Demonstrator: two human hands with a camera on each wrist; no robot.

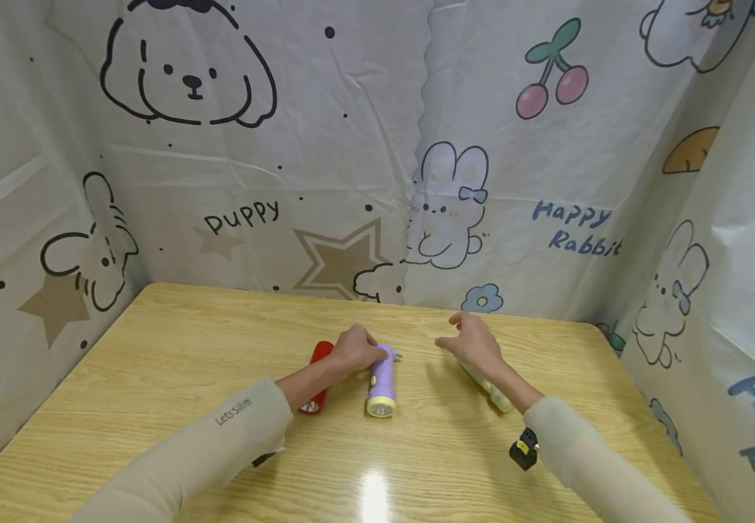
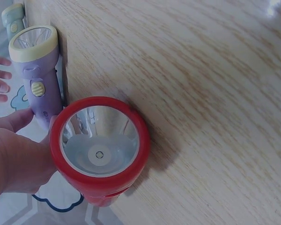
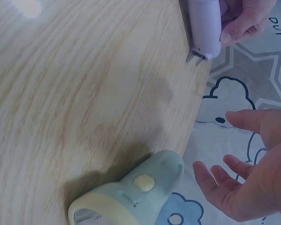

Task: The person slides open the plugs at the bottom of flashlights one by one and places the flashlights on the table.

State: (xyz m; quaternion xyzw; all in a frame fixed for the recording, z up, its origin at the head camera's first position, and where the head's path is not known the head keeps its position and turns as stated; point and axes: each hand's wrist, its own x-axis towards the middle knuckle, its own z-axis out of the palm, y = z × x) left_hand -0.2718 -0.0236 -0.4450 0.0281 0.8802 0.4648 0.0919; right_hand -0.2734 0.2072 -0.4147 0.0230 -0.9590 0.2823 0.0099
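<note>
My left hand [image 1: 354, 350] is at the tail end of a purple flashlight [image 1: 382, 378], its thumb against the body and its other fingers bent beside it. The flashlight lies on the table with its pale yellow head towards me; two metal prongs [image 3: 196, 58] stick out near its tail. Under my left forearm lies a red flashlight [image 1: 317, 374], its lens large in the left wrist view. My right hand [image 1: 475, 343] hovers with spread fingers, holding nothing, above the tail of a pale green flashlight [image 3: 147, 185], partly hidden by the right arm in the head view.
The wooden table [image 1: 220, 327] ends at a white printed curtain [image 1: 351, 160] behind and at both sides. A small black and yellow object [image 1: 524, 450] shows beside the right sleeve. Another dark piece [image 1: 264, 459] shows beneath the left sleeve.
</note>
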